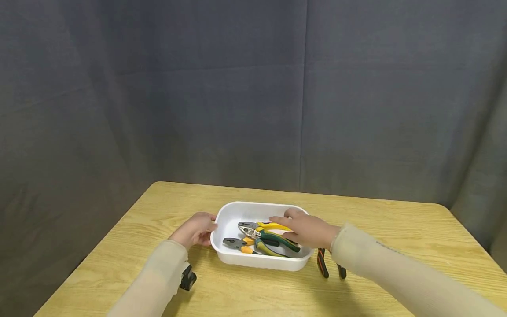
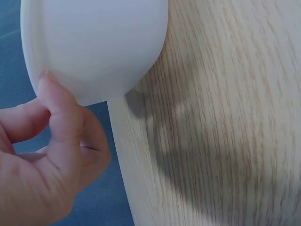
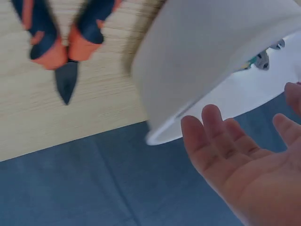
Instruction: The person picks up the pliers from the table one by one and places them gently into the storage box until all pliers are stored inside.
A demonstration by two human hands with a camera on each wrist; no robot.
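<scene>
Hands (image 1: pixel 196 229) flanking white tray (image 1: pixel 233 211)

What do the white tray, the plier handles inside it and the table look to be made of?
White tray: looks like thin moulded plastic, smooth and matte, with a rounded rolled rim. Pliers in it: dull grey metal heads; handles seem to be yellow and green rubbery or plastic sleeves. Table: light wood grain, possibly a laminate print; the flat even surface leaves that open.
</scene>
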